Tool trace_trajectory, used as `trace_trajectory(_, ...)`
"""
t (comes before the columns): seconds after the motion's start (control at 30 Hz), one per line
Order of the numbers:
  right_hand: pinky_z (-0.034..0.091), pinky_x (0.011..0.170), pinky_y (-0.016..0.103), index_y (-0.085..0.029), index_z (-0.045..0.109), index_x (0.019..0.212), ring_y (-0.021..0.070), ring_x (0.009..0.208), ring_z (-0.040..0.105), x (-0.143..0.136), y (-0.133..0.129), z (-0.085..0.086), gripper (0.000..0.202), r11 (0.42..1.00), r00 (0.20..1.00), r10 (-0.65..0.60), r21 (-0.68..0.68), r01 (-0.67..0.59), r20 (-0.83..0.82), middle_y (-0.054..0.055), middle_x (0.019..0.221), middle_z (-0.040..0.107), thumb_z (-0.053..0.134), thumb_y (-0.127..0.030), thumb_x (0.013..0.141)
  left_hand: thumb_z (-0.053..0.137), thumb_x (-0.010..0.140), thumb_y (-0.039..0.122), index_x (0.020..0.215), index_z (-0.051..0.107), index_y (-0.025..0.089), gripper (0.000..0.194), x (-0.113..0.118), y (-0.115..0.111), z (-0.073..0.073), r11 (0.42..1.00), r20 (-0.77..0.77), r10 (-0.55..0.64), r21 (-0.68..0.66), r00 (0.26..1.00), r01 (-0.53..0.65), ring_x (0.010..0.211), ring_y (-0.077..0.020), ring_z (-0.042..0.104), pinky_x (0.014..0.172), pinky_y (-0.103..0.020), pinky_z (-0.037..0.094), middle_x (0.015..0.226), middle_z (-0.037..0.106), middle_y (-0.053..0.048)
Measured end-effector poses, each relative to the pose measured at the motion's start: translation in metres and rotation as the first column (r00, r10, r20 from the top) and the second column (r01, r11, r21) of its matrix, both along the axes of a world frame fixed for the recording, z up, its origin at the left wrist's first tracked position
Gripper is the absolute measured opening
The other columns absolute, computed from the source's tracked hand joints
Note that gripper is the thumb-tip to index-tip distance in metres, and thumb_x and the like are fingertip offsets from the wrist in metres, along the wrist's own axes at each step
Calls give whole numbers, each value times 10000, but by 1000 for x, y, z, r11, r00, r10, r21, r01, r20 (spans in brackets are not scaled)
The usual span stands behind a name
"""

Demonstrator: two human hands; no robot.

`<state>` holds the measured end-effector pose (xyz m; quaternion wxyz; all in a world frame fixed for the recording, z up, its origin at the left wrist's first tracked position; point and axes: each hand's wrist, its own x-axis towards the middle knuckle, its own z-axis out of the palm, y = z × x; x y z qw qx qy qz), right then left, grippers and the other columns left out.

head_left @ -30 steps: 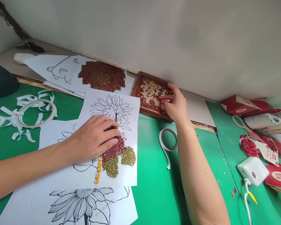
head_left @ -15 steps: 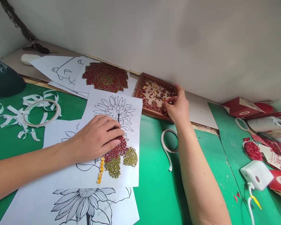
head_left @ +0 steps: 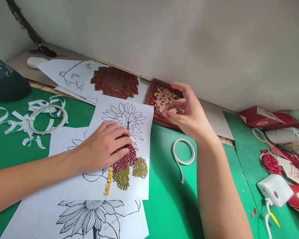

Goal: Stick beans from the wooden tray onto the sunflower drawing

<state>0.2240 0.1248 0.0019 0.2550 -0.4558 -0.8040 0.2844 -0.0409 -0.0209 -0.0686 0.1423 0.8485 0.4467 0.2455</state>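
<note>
My left hand (head_left: 106, 146) lies flat with its fingers stretched out on a sheet of paper (head_left: 142, 149) printed with a flower outline. Red beans (head_left: 126, 157) cover part of the drawing beside its fingertips. Below them are two leaf-shaped patches of green mung beans (head_left: 122, 178) and a short row of yellow corn kernels (head_left: 108, 181). Over the front of a wooden tray (head_left: 151, 96) of loose beans and a few kernels, my right hand (head_left: 189, 113) has thumb and forefinger pinched together. Whatever sits between those fingertips is too small to make out.
A roll of white tape (head_left: 174, 152) lies on the green table right of the paper. Another tape ring (head_left: 31, 124) sits among peeled strips at left. A bean-covered sheet (head_left: 114, 83) lies behind. A white charger (head_left: 275, 190) and red boxes (head_left: 260, 117) stand at right.
My right hand has lifted off the beans at the tray's right side and come slightly toward me, fingertips now further left. My left hand stays in place on the paper.
</note>
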Motion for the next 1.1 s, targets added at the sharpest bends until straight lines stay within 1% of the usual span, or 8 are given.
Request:
trace_trajectory(0.03,623,867,432,-304,447,1558,238,901,737,-11,-11,6,721,982,988,153,-110,-153,-3,46,1070,758,709,-245,889,525,1073,273,1158,736,235,230,0,0,0,1000,3,3,-2,1000,-3,1138,-267,642,1114,-523,408,1218,722,-84)
trace_trajectory(0.1,617,892,413,-317,424,1592,224,901,737,-29,-27,10,768,887,924,382,-272,-372,-19,23,1023,765,694,-181,887,534,1065,264,1149,745,233,229,0,0,0,1000,7,8,-2,1000,-8,1136,-272,643,1107,-524,415,1209,721,-84)
trace_trajectory(0.17,608,900,408,-325,391,1626,221,896,734,-41,-36,4,822,814,874,486,-351,-463,-27,4,966,769,668,-119,879,534,1065,256,1129,753,236,230,0,0,-1,1000,3,4,1,1000,-4,1118,-271,642,1092,-521,422,1195,721,-82)
trace_trajectory(0.3,600,893,404,-308,345,1654,219,886,732,-47,-35,-14,891,773,854,519,-413,-481,-24,-15,915,770,633,-45,853,511,1083,244,1099,753,232,242,-2,1,-1,1000,-3,-11,17,1000,11,1090,-259,632,1061,-507,428,1184,714,-81)
trace_trajectory(0.47,606,936,429,-307,329,1653,217,906,748,-48,-34,-19,914,712,839,534,-479,-513,-106,-28,909,767,612,-8,837,517,1076,237,1076,764,232,246,-2,2,-1,1000,8,-15,17,1000,15,1084,-256,627,1049,-504,435,1157,715,-76)
trace_trajectory(0.67,589,927,424,-295,357,1635,203,885,736,-53,-37,-23,891,716,834,548,-476,-511,-70,-38,898,765,602,5,833,526,1060,227,1074,779,244,254,-1,1,-1,1000,20,-2,11,1000,2,1088,-258,636,1069,-510,434,1139,723,-73)
trace_trajectory(0.87,553,838,354,-300,402,1581,187,878,713,-56,-38,-31,840,739,831,556,-443,-507,-23,-47,900,747,591,1,820,518,1068,231,1084,768,244,251,-1,2,-2,1000,9,-6,15,1000,6,1092,-258,632,1065,-508,434,1149,723,-74)
trace_trajectory(1.1,482,766,301,-273,517,1409,168,828,640,-58,-35,-34,648,764,841,540,-438,-474,31,-52,863,684,641,-43,817,540,1050,221,1079,771,242,233,-1,2,-2,1000,12,-5,15,1000,4,1069,-259,644,1051,-499,444,1143,722,-72)
